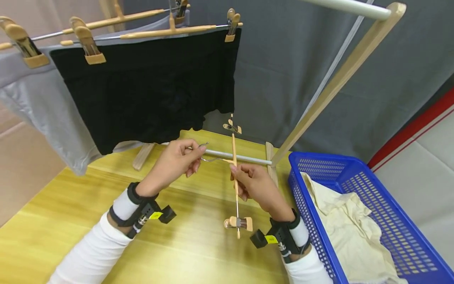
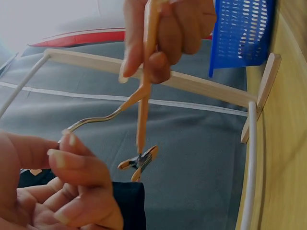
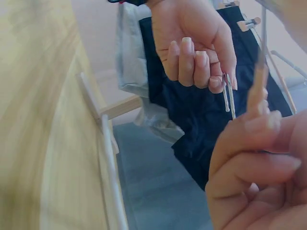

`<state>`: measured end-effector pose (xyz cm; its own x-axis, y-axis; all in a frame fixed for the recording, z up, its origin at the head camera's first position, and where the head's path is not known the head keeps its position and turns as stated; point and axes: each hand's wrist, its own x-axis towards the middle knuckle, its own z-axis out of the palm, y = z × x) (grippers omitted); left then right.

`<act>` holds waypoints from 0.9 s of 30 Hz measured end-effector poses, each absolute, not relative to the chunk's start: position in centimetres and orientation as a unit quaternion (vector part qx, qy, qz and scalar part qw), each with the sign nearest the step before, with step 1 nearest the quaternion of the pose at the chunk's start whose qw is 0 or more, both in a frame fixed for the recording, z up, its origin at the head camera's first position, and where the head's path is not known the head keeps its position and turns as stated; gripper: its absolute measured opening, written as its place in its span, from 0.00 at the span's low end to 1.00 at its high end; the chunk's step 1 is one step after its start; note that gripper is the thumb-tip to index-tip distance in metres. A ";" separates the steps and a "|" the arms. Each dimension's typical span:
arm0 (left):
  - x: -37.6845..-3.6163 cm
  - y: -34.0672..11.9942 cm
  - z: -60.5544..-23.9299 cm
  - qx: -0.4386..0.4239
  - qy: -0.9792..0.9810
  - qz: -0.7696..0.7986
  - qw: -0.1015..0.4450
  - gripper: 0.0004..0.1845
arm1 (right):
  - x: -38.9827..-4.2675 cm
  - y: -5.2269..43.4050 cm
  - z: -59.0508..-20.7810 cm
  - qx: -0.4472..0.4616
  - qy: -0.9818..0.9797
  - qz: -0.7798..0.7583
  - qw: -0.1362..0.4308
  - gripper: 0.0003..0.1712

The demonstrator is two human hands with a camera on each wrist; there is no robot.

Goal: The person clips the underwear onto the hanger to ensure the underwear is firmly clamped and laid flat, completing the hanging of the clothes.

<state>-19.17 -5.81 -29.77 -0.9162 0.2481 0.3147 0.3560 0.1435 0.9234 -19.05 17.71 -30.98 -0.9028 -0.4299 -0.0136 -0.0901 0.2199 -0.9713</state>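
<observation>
Both hands hold one clip hanger [image 1: 235, 154] with a tan bar, a metal hook and two sliding clips. Thumb and fingers of my left hand [image 1: 181, 157] pinch the curved metal hook [image 2: 93, 119]. My right hand [image 1: 257, 187] grips the bar near its middle, where the hook joins. One clip [image 1: 238, 223] sits at the near end and another clip [image 1: 232, 127] at the far end; no cloth is in either. The hanger is held above the wooden table, its bar pointing away from me.
Black shorts [image 1: 152, 83] and a light grey garment [image 1: 46, 106] hang from clip hangers at the left. A wooden rack post [image 1: 337, 85] slants up at the right. Beside it, a blue basket [image 1: 319, 232] contains cream cloth [image 1: 351, 228]. A white rail [image 1: 252, 159] runs low across the wooden table [image 1: 170, 244].
</observation>
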 end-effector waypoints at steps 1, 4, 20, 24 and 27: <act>-19.2 -5.9 -29.9 -0.200 -0.763 -0.614 0.038 0.18 | -19.0 17.7 -31.1 -0.165 0.772 -0.597 0.146 0.21; -19.4 -6.2 -30.3 -0.201 -0.793 -0.575 0.019 0.17 | -19.0 17.9 -31.6 -0.162 0.785 -0.578 0.156 0.22; -19.6 -7.2 -32.5 -0.231 -0.911 -0.339 -0.039 0.20 | -18.8 18.2 -33.8 -0.255 0.872 -0.374 0.186 0.24; -19.6 -7.1 -33.1 -0.236 -0.923 -0.298 -0.067 0.21 | -18.5 18.0 -34.3 -0.260 0.872 -0.357 0.212 0.26; -19.7 -7.1 -33.5 -0.230 -0.931 -0.271 -0.086 0.22 | -18.4 17.8 -34.7 -0.263 0.874 -0.347 0.217 0.26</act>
<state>-19.66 -7.13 -33.53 -0.8791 0.4753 -0.0352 0.3820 0.7469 0.5443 -18.41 17.77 -34.67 -0.7669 -0.6106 -0.1975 -0.3092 0.6213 -0.7200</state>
